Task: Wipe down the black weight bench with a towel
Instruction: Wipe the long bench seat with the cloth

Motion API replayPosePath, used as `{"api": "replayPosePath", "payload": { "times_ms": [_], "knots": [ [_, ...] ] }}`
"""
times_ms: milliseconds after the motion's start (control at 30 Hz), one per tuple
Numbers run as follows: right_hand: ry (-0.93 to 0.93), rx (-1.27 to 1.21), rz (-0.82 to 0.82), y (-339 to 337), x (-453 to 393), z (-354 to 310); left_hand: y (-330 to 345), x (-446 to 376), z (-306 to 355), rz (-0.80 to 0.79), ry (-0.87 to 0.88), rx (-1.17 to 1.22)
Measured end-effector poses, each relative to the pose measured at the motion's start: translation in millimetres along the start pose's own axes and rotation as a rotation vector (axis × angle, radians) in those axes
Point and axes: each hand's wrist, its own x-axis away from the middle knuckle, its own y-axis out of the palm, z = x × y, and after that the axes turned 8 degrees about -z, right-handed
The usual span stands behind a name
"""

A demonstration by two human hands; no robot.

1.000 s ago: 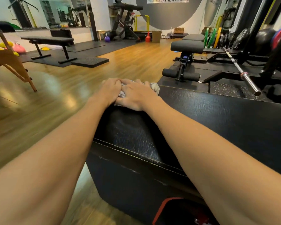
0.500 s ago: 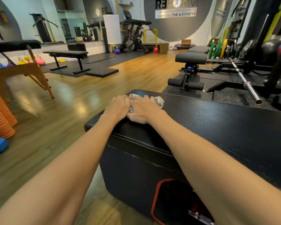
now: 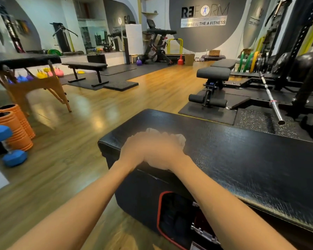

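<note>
I see both hands side by side and touching, left hand and right hand, pressed down on a white towel on the near end of the black bench. Motion blur hides the fingers, so I cannot tell their curl. Blue dumbbell and orange foam rollers sit on the floor far left of the hands.

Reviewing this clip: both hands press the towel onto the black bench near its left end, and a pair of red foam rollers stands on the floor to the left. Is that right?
One detail is off. The foam rollers are orange, not red, as the head view shows. The rest holds: the left hand and right hand press the towel onto the black bench near its left end.
</note>
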Motion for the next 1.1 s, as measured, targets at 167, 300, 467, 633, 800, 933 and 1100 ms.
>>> {"api": "replayPosePath", "payload": {
  "times_ms": [167,300,467,633,800,933,1100],
  "knots": [
    [0.034,-0.042,0.0,6,-16,4,-1,-23,-6,-0.062,0.038,-0.136],
    [0.119,-0.049,-0.028,7,-38,12,4,-58,-16,-0.067,0.038,-0.263],
    [0.165,-0.031,-0.037,10,-64,19,6,-76,-20,0.099,-0.122,-0.453],
    [0.198,-0.03,-0.058,9,-66,19,9,-80,-18,0.113,-0.175,-0.361],
    [0.199,-0.045,-0.053,7,-62,18,9,-79,-20,0.103,-0.139,-0.121],
    [0.203,-0.096,-0.061,2,-56,14,1,-64,-6,0.288,-0.04,0.114],
    [0.09,-0.141,-0.058,-5,-25,-3,-28,-41,-87,0.397,-0.318,0.423]
  ]
}}
